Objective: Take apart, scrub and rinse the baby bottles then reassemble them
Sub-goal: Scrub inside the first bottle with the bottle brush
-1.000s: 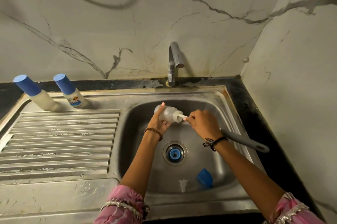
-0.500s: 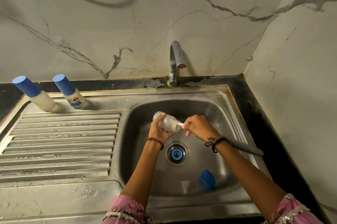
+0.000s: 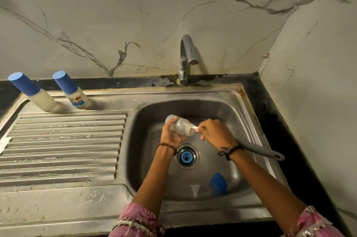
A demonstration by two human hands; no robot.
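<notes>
Over the sink basin (image 3: 239, 121) my left hand (image 3: 172, 135) grips a clear, soapy baby bottle (image 3: 180, 125) lying sideways, mouth to the right. My right hand (image 3: 214, 133) holds a bottle brush; its white neck goes into the bottle mouth and its grey handle (image 3: 260, 151) sticks out past my wrist to the right. A blue cap (image 3: 218, 182) and a clear teat (image 3: 195, 189) lie on the basin floor at the front. Two assembled bottles with blue caps (image 3: 32, 92) (image 3: 72, 90) stand at the back of the drainboard.
The chrome tap (image 3: 186, 59) stands behind the basin, with no water running. A blue strainer (image 3: 186, 157) sits in the drain. The ribbed drainboard (image 3: 61, 146) lies to the left. A marble wall closes the right side.
Both hands with the bottle and brush dropped lower in the basin, toward the drain, during the first half second and have held about there since. The brush stays inside the bottle.
</notes>
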